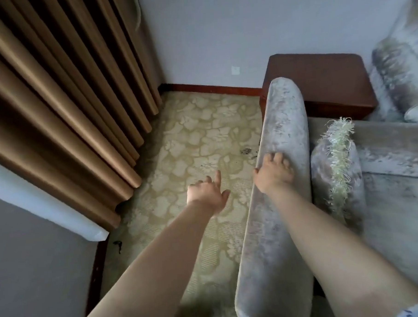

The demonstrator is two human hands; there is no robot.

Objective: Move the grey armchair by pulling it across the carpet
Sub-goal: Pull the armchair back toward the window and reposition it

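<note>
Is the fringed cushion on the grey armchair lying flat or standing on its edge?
Standing on its edge: the fringed cushion is propped upright beside the armrest, with its fringed edge on top.

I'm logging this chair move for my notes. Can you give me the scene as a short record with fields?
right hand: grips the arm of the grey armchair
left hand: open, over the carpet, holding nothing
on the seat: fringed cushion beside that arm
beyond the arm: brown side table by the wall
left of the carpet: brown curtain
</note>
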